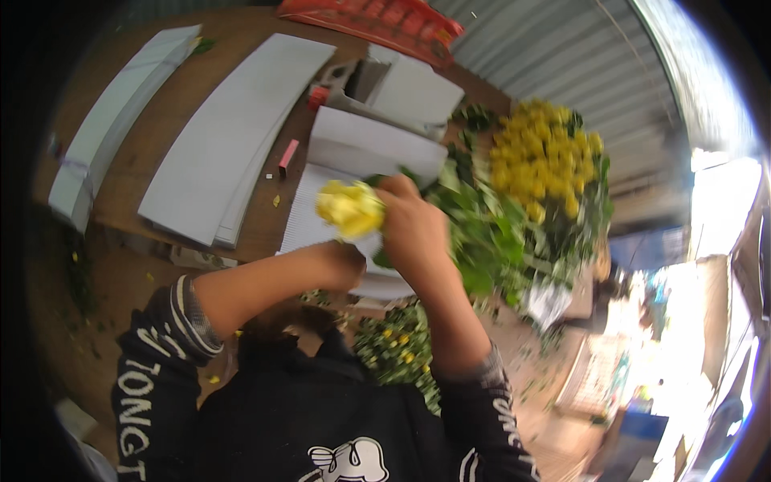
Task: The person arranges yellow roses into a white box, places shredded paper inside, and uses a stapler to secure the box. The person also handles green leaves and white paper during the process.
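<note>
Over the ridged white cardboard [310, 193], my right hand [417, 226] grips yellow roses [350, 208] by the stems just behind the blooms. The blooms point left, and green leaves show around the fingers. My left hand [348, 265] is below the blooms, close to the stems. Its fingers are blurred and partly hidden, so what it holds cannot be seen. A large bunch of yellow roses [542, 156] lies on the table to the right. Loose leafy stems [476, 229] lie between that bunch and my right hand.
White cardboard sheets [241, 132] and a long white stack [120, 126] lie left. A small pink box [289, 156] is beside the ridged cardboard. Behind are a white carton [415, 90], a red plastic crate [373, 24] and a corrugated metal wall [572, 54]. Leaf trimmings [391, 343] heap below.
</note>
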The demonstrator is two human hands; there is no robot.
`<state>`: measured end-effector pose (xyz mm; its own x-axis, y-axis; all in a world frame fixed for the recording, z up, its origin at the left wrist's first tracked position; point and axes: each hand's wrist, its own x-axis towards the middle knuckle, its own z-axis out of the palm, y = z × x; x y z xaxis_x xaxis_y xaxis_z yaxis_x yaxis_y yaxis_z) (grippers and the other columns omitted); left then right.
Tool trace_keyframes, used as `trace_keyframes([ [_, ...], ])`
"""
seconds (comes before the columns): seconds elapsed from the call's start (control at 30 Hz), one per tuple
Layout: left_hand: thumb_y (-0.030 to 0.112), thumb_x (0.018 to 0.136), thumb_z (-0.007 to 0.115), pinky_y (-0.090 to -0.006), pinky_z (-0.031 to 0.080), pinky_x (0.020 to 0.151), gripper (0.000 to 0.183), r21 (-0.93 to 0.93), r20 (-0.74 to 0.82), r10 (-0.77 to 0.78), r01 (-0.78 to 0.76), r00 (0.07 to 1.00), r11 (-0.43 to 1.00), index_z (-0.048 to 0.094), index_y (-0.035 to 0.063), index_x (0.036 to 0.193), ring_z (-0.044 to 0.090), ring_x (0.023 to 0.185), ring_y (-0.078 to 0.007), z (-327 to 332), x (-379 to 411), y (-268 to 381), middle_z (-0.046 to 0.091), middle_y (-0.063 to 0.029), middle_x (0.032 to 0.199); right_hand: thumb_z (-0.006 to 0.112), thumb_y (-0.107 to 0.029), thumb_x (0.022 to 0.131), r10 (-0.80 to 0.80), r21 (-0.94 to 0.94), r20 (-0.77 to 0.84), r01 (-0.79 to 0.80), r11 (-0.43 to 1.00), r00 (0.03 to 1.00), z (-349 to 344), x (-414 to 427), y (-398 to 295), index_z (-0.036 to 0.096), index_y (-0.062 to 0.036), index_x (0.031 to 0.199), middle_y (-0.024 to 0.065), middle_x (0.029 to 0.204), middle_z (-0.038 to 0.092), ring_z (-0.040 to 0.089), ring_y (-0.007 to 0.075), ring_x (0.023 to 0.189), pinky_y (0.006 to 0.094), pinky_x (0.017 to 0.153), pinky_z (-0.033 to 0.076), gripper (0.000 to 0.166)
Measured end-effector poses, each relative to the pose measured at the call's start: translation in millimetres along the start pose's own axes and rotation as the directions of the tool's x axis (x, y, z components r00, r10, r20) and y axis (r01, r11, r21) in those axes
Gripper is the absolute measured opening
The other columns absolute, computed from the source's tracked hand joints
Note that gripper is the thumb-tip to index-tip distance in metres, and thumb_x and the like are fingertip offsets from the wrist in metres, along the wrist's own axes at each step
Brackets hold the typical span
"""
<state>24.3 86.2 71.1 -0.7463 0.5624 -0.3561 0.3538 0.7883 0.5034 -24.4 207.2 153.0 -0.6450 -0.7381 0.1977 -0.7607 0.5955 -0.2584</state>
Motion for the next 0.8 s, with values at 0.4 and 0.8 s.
trace_keyframes([
  [0.4,0.021,0.077,0.062,-0.0411,0.043,0.083,0.036,-0.045,-0.06,-0.108,0.106,0.992,0.993,0.057,-0.0003,0.105,0.055,0.094,-0.0343,-13,-9,12,0.059,-0.0225,0.101,0.063,-0.016,0.063,0.086,0.28,-0.222,-0.021,0.96,0.971,73,-14,19,0.065,-0.012,0.08,0.0083,0.079,0.061,0.06,0.0302,0.074,0.0407,0.065,0.047,0.018],
  [0.8,0.012,0.076,0.064,-0.0374,0.045,0.079,0.034,0.187,-0.352,-0.02,0.091,0.936,0.978,0.056,-0.0058,0.104,0.054,0.096,-0.0357,-6,-19,44,0.059,-0.0208,0.101,0.063,-0.023,0.067,0.223,0.154,0.299,-0.277,0.949,0.928,103,19,31,0.069,-0.013,0.09,0.0105,0.094,0.065,0.062,0.0265,0.089,0.0352,0.074,0.048,0.026],
])
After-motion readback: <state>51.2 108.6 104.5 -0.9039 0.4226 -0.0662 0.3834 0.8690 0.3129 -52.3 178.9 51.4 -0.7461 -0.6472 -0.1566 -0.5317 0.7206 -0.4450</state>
